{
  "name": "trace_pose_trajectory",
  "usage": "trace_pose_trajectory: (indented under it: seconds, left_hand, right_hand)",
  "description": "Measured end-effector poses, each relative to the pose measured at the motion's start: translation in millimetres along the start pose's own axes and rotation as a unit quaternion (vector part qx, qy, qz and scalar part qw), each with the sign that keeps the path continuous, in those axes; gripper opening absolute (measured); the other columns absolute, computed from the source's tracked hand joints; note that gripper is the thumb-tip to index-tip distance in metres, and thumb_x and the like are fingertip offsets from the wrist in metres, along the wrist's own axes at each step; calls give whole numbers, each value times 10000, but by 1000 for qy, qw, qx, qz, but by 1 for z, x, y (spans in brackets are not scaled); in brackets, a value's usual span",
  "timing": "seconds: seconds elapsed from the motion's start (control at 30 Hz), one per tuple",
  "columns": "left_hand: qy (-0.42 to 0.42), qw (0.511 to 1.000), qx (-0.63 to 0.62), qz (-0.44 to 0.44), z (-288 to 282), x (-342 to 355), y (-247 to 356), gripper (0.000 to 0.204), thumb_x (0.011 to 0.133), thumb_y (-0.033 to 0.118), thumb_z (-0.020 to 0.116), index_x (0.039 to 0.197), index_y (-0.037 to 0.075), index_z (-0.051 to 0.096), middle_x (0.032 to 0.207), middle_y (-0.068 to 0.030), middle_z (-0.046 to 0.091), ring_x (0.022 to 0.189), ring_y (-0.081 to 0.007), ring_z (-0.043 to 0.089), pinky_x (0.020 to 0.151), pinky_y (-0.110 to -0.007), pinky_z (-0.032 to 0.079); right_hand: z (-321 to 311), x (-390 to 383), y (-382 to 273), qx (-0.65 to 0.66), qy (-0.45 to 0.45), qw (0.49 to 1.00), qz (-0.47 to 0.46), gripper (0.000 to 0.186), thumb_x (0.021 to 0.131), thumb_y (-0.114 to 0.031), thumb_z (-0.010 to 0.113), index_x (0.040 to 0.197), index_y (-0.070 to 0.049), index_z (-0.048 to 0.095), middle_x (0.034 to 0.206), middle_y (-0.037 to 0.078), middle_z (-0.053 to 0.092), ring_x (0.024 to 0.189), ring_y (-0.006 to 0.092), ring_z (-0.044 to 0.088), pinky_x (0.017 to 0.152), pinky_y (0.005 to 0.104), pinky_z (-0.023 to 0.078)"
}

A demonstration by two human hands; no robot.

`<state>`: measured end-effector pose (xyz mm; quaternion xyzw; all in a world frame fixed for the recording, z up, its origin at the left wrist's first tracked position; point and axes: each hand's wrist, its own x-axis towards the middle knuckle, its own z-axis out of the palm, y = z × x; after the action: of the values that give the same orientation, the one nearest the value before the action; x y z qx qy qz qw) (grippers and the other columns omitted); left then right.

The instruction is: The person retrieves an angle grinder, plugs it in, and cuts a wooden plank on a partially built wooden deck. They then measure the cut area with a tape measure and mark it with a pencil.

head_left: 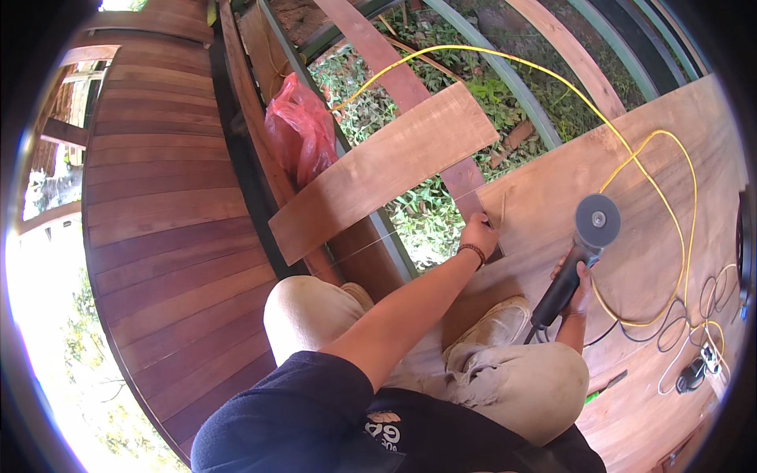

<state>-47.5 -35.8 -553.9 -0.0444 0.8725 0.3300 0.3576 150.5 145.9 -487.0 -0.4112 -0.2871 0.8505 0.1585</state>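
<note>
Head view: right hand (pixel 579 288) wrapped round the body of the grinder (pixel 561 292), fingers closed on it; grinder is above the sheet (pixel 670 169), disc (pixel 598 221) face-up to the camera, pointing away from the person; can't tell if it's spinning; left hand (pixel 477 236) is at the sheet's near-left edge, fingers bunched narrow by the strip (pixel 465 188) that crosses the gap; can't tell if they pinch anything; loose board (pixel 386 169) lies across the framing beyond the left hand, red bag (pixel 300 130) just beside it; yellow cord (pixel 666 197) loops over the sheet past the disc, dark leads and a power strip (pixel 710 359) off to the right; step in hand looks like checking or steadying the edge with the grinder held ready, no cut visible under way; next move probably calls for left fingers clear of the disc, a firm grip on the grinder and the cord kept out of its path.
</note>
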Motion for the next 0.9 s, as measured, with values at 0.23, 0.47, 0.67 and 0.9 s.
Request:
trace_pose_trajectory:
  seconds: [0.23,0.47,0.67,0.9]
  left_hand:
    - [11,1000,18,-3,-2,3,10,367,824,185,768,1137,34,652,1108,-246,726,1079,-395,699,951,-454,559]
    - [16,999,50,-7,-8,0,21,265,857,203,754,1055,33,708,1049,-219,747,1006,-363,727,919,-422,573]
    - [-85,993,-79,-21,-25,15,8,145,887,130,732,989,29,717,874,-117,765,733,-206,767,690,-331,610]
    - [-92,993,-36,66,-23,38,-11,121,918,106,696,984,20,749,806,-87,767,663,-154,740,584,-309,593]
  right_hand:
    - [4,-10,5,-14,-9,1000,-7,556,917,-375,719,1303,-18,539,976,101,620,813,217,631,745,356,531]
    - [17,-12,9,-21,-21,1000,-7,544,916,-372,716,1302,-29,543,972,100,621,805,211,631,728,351,536]
    - [19,-5,9,-14,-39,999,9,537,924,-367,702,1310,-26,550,982,109,634,811,221,645,726,360,551]
    - [8,-3,7,4,-28,999,31,515,930,-368,706,1292,-28,569,980,112,656,808,231,661,735,352,558]
